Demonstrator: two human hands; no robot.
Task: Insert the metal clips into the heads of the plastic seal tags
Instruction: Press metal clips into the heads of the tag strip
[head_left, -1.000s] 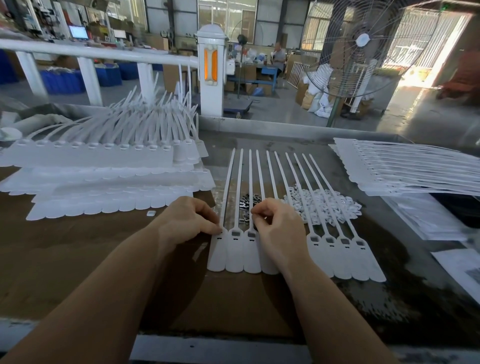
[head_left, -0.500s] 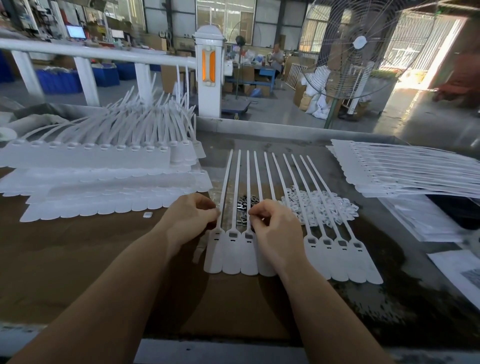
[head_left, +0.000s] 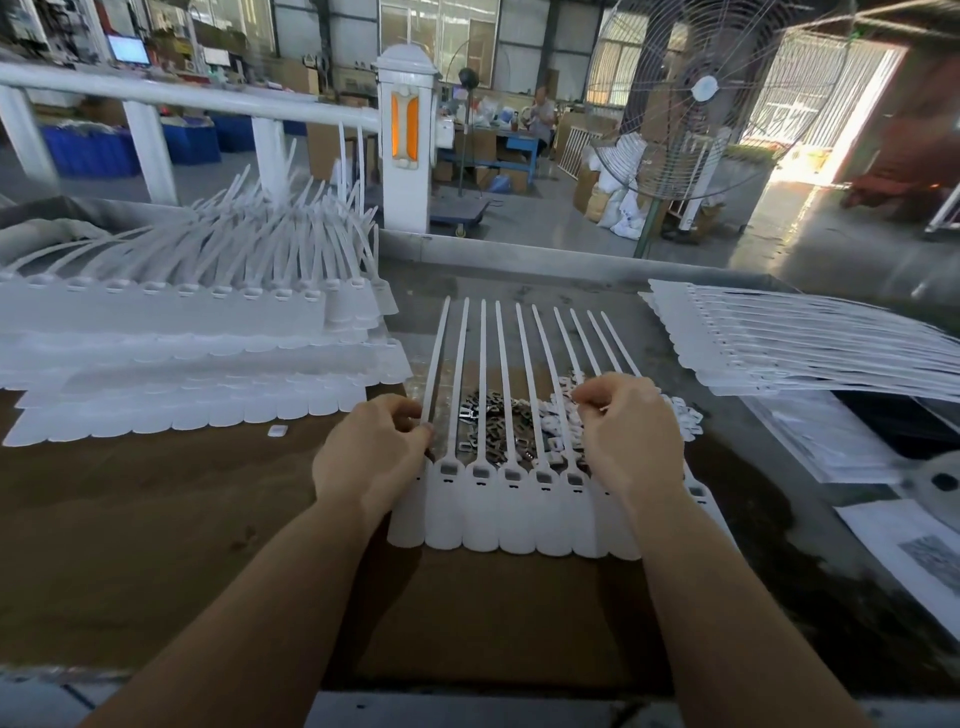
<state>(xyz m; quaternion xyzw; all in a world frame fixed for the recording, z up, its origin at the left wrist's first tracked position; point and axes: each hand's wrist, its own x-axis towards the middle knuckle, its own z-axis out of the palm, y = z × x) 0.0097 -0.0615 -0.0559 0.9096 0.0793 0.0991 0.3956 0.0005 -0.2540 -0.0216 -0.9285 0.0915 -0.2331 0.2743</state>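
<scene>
Right now my left hand (head_left: 371, 457) sits at the left end of the strip of seal tags (head_left: 511, 512), fingers curled and pinching the thin tail of the leftmost tag just above its head. My right hand (head_left: 628, 431) is over the right part of the strip, fingers curled with the tips drawn together above the white plastic bits (head_left: 685, 418); whether they hold anything I cannot tell, since my own knuckles hide it. The tags lie flat on the brown table (head_left: 156, 519) straight ahead of me, joined side by side, rounded flags toward me and tails fanning away. Several heads show small rectangular pockets between my hands. The metal clips (head_left: 493, 415) lie in a dark loose heap under the tails, just beyond the heads, between my two hands. To my left stand stacked rows of more tags (head_left: 182, 332), and another flat stack (head_left: 805, 348) lies to my right. One small white piece (head_left: 277, 431) rests alone on the table near the left stack.
</scene>
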